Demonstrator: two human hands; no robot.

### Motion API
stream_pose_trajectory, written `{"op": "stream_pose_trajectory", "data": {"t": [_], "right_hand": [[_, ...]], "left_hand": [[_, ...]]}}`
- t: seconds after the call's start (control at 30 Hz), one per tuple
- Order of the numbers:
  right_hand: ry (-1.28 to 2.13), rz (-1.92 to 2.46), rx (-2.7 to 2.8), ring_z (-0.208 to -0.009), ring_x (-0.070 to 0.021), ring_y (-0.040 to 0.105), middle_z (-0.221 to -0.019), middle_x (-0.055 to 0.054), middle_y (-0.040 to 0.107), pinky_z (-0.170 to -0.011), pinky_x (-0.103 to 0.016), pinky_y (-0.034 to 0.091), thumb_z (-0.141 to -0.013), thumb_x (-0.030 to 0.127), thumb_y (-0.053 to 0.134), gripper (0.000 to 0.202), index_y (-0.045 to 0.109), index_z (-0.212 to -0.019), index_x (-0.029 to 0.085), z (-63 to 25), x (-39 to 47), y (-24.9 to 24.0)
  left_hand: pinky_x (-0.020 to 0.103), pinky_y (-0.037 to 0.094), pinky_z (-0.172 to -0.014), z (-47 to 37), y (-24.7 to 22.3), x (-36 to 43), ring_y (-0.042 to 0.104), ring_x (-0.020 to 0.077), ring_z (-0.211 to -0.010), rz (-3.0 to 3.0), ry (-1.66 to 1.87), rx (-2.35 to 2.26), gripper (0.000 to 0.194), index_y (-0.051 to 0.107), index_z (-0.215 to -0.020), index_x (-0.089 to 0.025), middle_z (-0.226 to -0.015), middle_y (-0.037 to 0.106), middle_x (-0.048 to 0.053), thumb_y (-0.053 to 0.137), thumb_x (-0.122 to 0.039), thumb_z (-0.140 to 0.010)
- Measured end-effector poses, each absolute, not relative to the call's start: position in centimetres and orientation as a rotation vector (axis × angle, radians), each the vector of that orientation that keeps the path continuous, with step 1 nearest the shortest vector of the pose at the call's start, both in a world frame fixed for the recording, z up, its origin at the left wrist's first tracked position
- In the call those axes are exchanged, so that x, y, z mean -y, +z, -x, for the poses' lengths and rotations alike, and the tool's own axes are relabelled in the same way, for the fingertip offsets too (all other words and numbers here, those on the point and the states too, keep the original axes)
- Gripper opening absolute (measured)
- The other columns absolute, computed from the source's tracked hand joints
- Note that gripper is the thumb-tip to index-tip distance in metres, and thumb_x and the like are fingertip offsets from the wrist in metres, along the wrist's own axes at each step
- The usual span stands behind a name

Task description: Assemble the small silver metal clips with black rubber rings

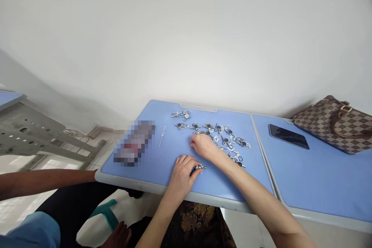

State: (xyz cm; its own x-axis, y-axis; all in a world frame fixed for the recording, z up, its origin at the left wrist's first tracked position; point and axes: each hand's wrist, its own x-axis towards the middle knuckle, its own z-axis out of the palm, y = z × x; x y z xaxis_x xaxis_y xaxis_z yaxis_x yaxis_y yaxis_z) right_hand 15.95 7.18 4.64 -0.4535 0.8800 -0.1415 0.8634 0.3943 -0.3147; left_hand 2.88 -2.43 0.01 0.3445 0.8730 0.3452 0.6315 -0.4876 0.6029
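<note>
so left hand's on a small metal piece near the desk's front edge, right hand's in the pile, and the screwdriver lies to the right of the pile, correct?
Not quite. In the head view the screwdriver lies left of the pile of metal pieces, not right. The rest holds: the left hand is on a small metal piece near the front edge, and the right hand is in the pile.

no lettering, label or number can be read on anything here.
</note>
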Motion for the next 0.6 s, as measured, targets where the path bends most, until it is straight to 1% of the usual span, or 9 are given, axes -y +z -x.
{"op": "stream_pose_trajectory", "data": {"t": [0.13,0.3,0.43,0.5,0.6], "right_hand": [[0.516,1.685,2.638,-0.092,-0.0242,0.069,-0.092,-0.015,0.074,-0.074,-0.027,0.044,-0.089,0.012,0.054,0.018,0.071,-0.094,0.012,-16.8,-6.6,5.7],[0.514,1.740,2.658,-0.089,-0.0229,0.069,-0.091,-0.014,0.074,-0.071,-0.026,0.044,-0.084,0.002,0.052,0.023,0.071,-0.092,0.012,-17.6,-6.3,6.5],[0.510,1.705,2.642,-0.090,-0.0248,0.068,-0.093,-0.018,0.072,-0.074,-0.028,0.044,-0.080,-0.005,0.050,0.026,0.069,-0.090,0.009,-18.1,-5.9,6.3],[0.508,1.659,2.611,-0.092,-0.0242,0.066,-0.097,-0.017,0.071,-0.077,-0.028,0.044,-0.082,-0.005,0.049,0.026,0.068,-0.093,0.009,-18.7,-5.4,5.8],[0.526,1.592,2.536,-0.091,-0.0203,0.065,-0.097,-0.012,0.070,-0.078,-0.026,0.045,-0.091,0.003,0.048,0.020,0.065,-0.097,0.012,-19.9,-4.6,4.8]], "left_hand": [[0.035,0.041,-0.079,-2.8,0.0,2.4,0.056,0.0209,-0.087,-2.254,0.921,-1.319,0.009,0.060,-0.087,-0.019,-0.090,0.067,0.001,0.068,-0.016,-0.086],[0.035,0.040,-0.079,-2.8,-0.1,2.3,0.055,0.0204,-0.087,-2.255,0.892,-1.315,0.006,0.060,-0.088,-0.020,-0.090,0.066,0.001,0.066,-0.018,-0.089],[0.035,0.040,-0.079,-2.8,0.0,2.3,0.055,0.0200,-0.087,-2.258,0.890,-1.305,0.004,0.061,-0.089,-0.020,-0.090,0.066,0.001,0.064,-0.020,-0.090],[0.035,0.040,-0.079,-2.8,0.0,2.3,0.055,0.0202,-0.087,-2.259,0.888,-1.313,0.003,0.060,-0.089,-0.020,-0.091,0.066,0.001,0.063,-0.021,-0.091],[0.035,0.040,-0.080,-2.8,0.0,2.3,0.055,0.0205,-0.088,-2.260,0.883,-1.322,0.002,0.061,-0.090,-0.020,-0.091,0.067,0.001,0.063,-0.020,-0.091]]}}
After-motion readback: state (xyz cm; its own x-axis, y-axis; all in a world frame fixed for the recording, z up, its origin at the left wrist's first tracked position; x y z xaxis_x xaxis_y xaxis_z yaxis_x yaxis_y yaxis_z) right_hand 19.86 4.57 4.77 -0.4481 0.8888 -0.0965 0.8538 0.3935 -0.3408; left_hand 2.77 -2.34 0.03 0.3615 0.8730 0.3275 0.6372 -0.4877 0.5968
